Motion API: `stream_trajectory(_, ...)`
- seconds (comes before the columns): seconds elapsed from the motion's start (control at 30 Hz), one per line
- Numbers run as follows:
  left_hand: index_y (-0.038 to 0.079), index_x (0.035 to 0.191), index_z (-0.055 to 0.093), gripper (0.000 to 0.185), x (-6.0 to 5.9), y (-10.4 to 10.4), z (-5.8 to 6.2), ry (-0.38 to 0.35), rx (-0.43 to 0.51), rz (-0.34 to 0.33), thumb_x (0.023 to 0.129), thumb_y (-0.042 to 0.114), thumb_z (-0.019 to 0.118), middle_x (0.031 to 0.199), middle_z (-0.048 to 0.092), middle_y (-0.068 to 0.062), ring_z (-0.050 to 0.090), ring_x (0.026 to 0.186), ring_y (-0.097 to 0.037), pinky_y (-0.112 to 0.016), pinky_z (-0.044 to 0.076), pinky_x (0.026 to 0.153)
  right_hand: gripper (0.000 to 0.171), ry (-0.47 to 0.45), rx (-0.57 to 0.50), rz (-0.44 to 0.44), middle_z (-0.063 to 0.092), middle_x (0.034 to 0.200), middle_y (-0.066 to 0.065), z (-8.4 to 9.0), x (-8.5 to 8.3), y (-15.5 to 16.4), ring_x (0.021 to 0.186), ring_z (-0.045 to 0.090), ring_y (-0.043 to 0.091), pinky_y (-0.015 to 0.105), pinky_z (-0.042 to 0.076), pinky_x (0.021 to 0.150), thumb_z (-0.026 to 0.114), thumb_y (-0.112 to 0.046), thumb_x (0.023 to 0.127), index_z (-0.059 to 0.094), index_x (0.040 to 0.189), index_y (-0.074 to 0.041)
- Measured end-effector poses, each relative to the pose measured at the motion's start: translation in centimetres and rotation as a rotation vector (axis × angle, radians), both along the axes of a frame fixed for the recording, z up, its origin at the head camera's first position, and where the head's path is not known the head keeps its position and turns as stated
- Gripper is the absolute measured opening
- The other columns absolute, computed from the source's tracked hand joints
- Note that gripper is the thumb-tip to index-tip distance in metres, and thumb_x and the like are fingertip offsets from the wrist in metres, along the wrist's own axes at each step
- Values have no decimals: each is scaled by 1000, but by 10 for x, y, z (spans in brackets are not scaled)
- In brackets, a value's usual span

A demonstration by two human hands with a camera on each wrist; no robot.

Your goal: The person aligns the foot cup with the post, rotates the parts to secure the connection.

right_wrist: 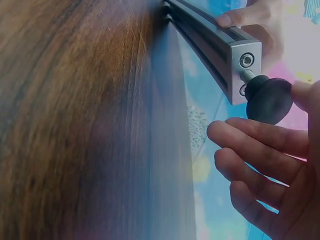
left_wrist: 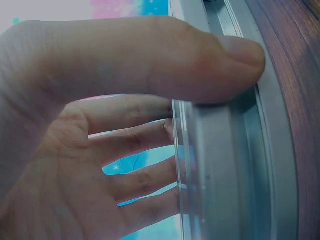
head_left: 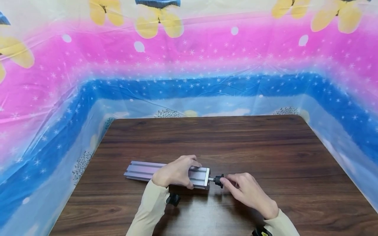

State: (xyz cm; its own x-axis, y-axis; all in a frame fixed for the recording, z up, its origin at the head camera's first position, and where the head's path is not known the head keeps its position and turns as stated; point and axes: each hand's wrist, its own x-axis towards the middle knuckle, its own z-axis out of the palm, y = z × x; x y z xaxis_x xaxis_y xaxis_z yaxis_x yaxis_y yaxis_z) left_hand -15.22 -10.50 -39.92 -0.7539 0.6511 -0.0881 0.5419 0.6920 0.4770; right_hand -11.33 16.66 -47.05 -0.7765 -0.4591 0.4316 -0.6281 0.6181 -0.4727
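A silver slotted aluminium profile (head_left: 144, 170) lies lengthwise on the table, with a flat end plate (right_wrist: 236, 75) bolted across its right end. My left hand (head_left: 177, 170) grips the profile near that end, thumb (left_wrist: 220, 65) on the near side and fingers reaching over the far side. Out of the plate sticks a threaded stud (right_wrist: 247, 76) carrying a black levelling foot (right_wrist: 270, 100). At the foot's outer rim is my right hand (head_left: 248, 190); its thumb touches the rim, while the other fingers (right_wrist: 260, 150) stretch loosely below it, apart from one another.
The dark wood-grain table (head_left: 206, 141) reaches beyond the profile on every side. A colourful printed cloth (head_left: 192, 65) hangs behind it and along both sides. Small black devices sit at the left wrist (head_left: 173, 199) and right wrist (head_left: 261, 231).
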Motion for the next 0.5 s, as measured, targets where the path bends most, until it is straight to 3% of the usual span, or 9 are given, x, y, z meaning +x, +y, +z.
stream_trajectory(0.17, 7, 126, 71, 66, 0, 1, 0, 0, -10, -4, 63, 10, 92, 118, 61, -4, 59, 101, -20, -35, 53, 90, 37, -36, 9, -17, 66, 60, -18, 0, 0, 0, 58, 51, -13, 18, 46, 58, 57, -23, 103, 68, 67, -26)
stream_trajectory(0.3, 6, 127, 70, 68, -2, 1, 0, 7, -10, -14, 63, 11, 92, 114, 61, -4, 59, 98, -19, -33, 53, 88, 35, -35, 26, -60, 60, 60, -20, 2, 3, 2, 59, 50, -11, 21, 46, 57, 56, -25, 103, 67, 70, -26)
stream_trajectory(0.43, 5, 126, 70, 68, -3, 1, 2, 16, 3, -18, 62, 11, 92, 114, 62, -6, 59, 98, -21, -33, 53, 89, 11, -21, -20, -45, 65, 79, -16, 3, 5, 5, 63, 53, -5, 22, 47, 57, 68, -29, 97, 73, 102, -21)
stream_trajectory(0.5, 5, 127, 70, 68, -3, 0, 2, 4, 10, -5, 62, 11, 92, 119, 62, -9, 60, 104, -24, -37, 52, 93, 40, 18, -59, 9, 69, 98, -9, 2, 5, 6, 70, 59, 1, 23, 49, 60, 77, -27, 89, 67, 126, -15)
